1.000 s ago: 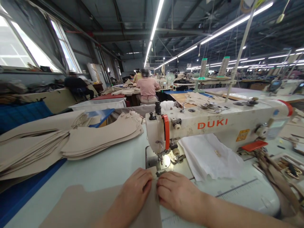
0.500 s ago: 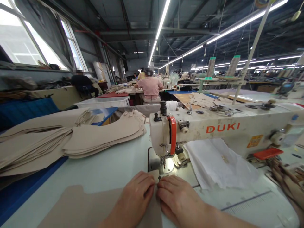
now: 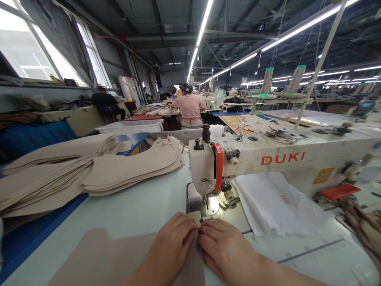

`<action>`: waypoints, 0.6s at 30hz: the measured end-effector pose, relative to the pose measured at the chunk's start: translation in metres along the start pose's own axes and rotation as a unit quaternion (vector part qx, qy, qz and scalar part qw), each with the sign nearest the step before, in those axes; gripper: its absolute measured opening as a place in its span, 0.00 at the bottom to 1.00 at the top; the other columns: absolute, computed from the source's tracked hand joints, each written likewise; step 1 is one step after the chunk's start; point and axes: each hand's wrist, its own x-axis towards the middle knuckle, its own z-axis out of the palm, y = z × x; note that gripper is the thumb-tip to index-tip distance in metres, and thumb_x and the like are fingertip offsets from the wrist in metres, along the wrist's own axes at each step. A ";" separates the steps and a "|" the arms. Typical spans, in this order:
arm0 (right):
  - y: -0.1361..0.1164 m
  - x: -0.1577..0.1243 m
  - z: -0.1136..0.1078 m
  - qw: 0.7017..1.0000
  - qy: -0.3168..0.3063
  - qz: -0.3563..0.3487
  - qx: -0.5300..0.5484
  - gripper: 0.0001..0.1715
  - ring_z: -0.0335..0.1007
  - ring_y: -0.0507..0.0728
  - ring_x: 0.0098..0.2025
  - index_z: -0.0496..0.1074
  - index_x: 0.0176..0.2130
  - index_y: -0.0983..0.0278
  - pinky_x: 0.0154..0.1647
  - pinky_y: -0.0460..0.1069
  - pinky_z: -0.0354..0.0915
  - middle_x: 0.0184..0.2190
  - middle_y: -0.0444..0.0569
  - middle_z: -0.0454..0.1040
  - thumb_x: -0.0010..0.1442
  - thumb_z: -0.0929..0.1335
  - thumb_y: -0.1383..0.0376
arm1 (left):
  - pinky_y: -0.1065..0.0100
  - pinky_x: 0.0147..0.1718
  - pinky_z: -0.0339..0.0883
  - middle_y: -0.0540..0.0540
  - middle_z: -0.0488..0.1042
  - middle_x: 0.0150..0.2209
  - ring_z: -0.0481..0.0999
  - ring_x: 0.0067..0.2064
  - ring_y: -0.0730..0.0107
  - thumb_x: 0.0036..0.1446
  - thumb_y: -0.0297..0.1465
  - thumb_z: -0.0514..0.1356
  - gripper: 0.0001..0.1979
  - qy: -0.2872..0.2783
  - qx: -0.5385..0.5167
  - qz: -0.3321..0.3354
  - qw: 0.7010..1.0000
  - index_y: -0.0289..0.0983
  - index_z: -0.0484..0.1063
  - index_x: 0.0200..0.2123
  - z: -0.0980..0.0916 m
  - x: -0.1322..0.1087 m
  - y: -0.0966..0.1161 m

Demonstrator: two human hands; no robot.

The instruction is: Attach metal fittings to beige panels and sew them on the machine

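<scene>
A beige fabric panel (image 3: 119, 258) lies on the pale table in front of the sewing machine (image 3: 253, 155). My left hand (image 3: 174, 242) is closed on the panel's right edge, fingers bent and thumb tucked in. Right beside it, my right hand (image 3: 223, 246) pinches the same edge, where a small dark piece shows at the fingertips. A narrow end of the panel reaches past my fingers towards the metal needle plate (image 3: 213, 206). The needle stands just beyond, apart from my hands. What lies under my fingers is hidden.
Stacked beige cut panels (image 3: 133, 167) lie at the left. A white cloth (image 3: 276, 202) hangs beneath the machine arm, with a printed ruler (image 3: 312, 252) on the table nearby. Thread cones (image 3: 266, 81) stand behind. A person in a pink top (image 3: 190, 107) sits further off.
The view has shifted slightly, so the machine appears a little further right. Both hands keep almost the same place and grip on the panel.
</scene>
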 end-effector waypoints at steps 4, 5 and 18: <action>-0.001 0.000 -0.002 1.000 -0.002 -0.002 -0.006 0.03 0.67 0.57 0.42 0.70 0.37 0.66 0.50 0.50 0.63 0.37 0.49 0.75 0.60 0.66 0.68 | 0.67 0.34 0.70 0.49 0.75 0.30 0.73 0.33 0.67 0.56 0.19 0.54 0.09 0.006 -0.001 0.009 1.000 0.38 0.69 0.31 0.000 0.001 0.000; -0.001 0.000 -0.002 1.000 -0.001 -0.002 -0.007 0.03 0.67 0.57 0.42 0.70 0.37 0.66 0.50 0.50 0.64 0.37 0.49 0.75 0.61 0.66 0.68 | 0.67 0.33 0.70 0.49 0.75 0.30 0.73 0.33 0.67 0.56 0.20 0.54 0.09 0.005 -0.001 0.008 1.000 0.38 0.69 0.31 0.000 0.001 0.000; 0.004 -0.005 0.005 0.994 0.036 -0.095 -0.040 0.08 0.69 0.54 0.39 0.70 0.32 0.67 0.44 0.48 0.66 0.35 0.49 0.76 0.63 0.64 0.69 | 0.67 0.33 0.71 0.49 0.74 0.30 0.73 0.33 0.67 0.56 0.19 0.53 0.10 -0.001 0.036 0.012 0.999 0.38 0.68 0.30 0.002 -0.001 0.000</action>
